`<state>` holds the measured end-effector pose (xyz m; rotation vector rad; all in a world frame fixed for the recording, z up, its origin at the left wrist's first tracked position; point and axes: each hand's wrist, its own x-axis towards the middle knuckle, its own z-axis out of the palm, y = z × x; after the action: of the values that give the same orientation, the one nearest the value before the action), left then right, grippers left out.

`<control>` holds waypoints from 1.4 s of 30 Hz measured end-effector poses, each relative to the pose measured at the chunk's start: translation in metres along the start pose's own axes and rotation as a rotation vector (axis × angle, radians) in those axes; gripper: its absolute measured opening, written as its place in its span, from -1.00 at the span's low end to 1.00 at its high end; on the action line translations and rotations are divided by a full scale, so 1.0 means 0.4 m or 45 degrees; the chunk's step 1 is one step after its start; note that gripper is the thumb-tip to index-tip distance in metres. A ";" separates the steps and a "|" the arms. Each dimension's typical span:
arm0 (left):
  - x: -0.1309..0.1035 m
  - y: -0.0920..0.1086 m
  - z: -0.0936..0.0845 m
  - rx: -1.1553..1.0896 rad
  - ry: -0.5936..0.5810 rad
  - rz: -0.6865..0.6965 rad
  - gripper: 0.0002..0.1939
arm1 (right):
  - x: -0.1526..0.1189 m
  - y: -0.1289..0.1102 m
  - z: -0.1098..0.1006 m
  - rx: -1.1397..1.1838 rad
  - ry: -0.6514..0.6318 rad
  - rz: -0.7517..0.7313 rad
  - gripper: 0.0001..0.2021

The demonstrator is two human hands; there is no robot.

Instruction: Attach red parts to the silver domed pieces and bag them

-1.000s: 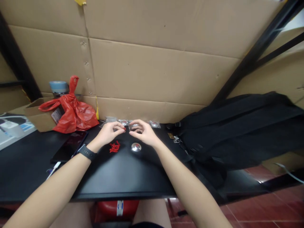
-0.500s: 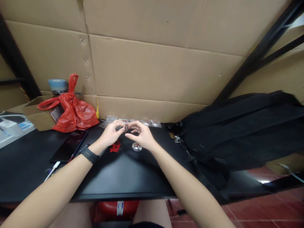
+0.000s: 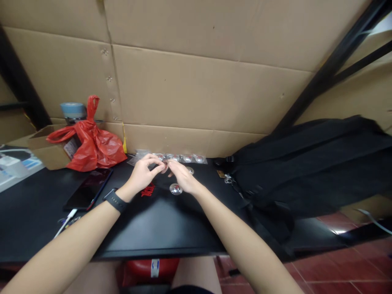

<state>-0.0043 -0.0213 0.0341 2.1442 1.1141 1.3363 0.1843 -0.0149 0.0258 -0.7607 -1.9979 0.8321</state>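
Note:
My left hand point(image 3: 145, 173) pinches a small domed metal disc point(image 3: 165, 166) between thumb and fingers, its shiny face partly covered. From the other side my right hand point(image 3: 183, 177) has its fingertips bent against the same disc; its thumb is mostly hidden. Under the right wrist lies a loose silver disc point(image 3: 175, 189) with a raised dome and a red mark in the middle. Another disc point(image 3: 190, 170) peeks out behind the right hand. A bunch of red cord point(image 3: 148, 190) rests on the black table below the left hand.
Several bagged metal discs point(image 3: 187, 158) line the cardboard wall. On the left are a phone point(image 3: 88, 190), a red plastic bag point(image 3: 98, 143) and a cardboard box point(image 3: 49, 151). A black backpack point(image 3: 315, 167) fills the right side, with keys point(image 3: 228, 179) beside it.
The held disc has turned from edge-on to show more of its face. My right hand has tilted over, its fingers drawn closer together, uncovering another disc behind it.

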 end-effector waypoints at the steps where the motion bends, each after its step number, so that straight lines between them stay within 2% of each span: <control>1: -0.001 0.002 -0.001 0.006 0.002 0.004 -0.75 | 0.001 0.005 0.000 0.043 -0.002 0.009 -0.52; 3: -0.002 0.004 -0.002 0.024 0.008 0.012 -0.75 | 0.002 0.014 0.001 0.045 -0.004 0.002 -0.56; 8: -0.003 -0.001 -0.001 0.082 -0.011 0.040 -0.77 | 0.007 0.012 0.003 -0.179 0.046 -0.064 -0.72; 12: -0.003 0.000 0.000 0.064 0.076 0.076 -0.71 | 0.005 0.010 -0.005 -0.434 0.050 -0.067 -0.78; 15: -0.007 0.002 0.004 0.120 -0.093 0.149 -0.77 | 0.002 0.014 -0.016 -0.567 0.014 -0.096 -0.81; 18: -0.013 -0.002 0.013 0.250 -0.249 0.228 -0.82 | 0.003 0.014 -0.025 -0.520 -0.014 -0.091 -0.81; 24: -0.015 -0.032 0.023 0.380 -0.272 0.242 -0.82 | 0.006 -0.006 -0.047 -0.449 -0.050 -0.053 -0.73; 26: -0.015 -0.041 0.020 0.482 -0.290 0.232 -0.83 | 0.000 -0.012 -0.066 -0.523 -0.164 0.012 -0.76; 28: -0.016 -0.047 0.017 0.573 -0.311 0.213 -0.84 | -0.008 -0.012 -0.088 -0.605 -0.382 0.158 -0.82; 30: -0.017 -0.051 0.014 0.608 -0.330 0.187 -0.83 | -0.015 -0.006 -0.104 -0.638 -0.596 0.298 -0.75; 32: -0.017 -0.054 0.012 0.612 -0.337 0.144 -0.82 | -0.018 0.003 -0.112 -0.629 -0.681 0.341 -0.79; 35: -0.015 -0.060 0.012 0.610 -0.337 0.090 -0.81 | -0.016 0.014 -0.105 -0.644 -0.622 0.295 -0.94; 38: -0.013 -0.061 0.011 0.605 -0.331 0.066 -0.79 | -0.011 0.023 -0.087 -0.589 -0.492 0.264 -0.94; 40: -0.010 -0.056 0.010 0.572 -0.295 0.033 -0.80 | -0.004 0.031 -0.073 -0.371 -0.307 0.273 -0.95; 42: -0.007 -0.049 0.008 0.488 -0.234 -0.019 -0.81 | 0.006 0.041 -0.059 -0.038 -0.029 0.270 -0.88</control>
<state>-0.0106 -0.0109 0.0180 2.4590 1.3939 0.9520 0.2064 0.0032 0.0247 -0.9973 -1.9768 0.9376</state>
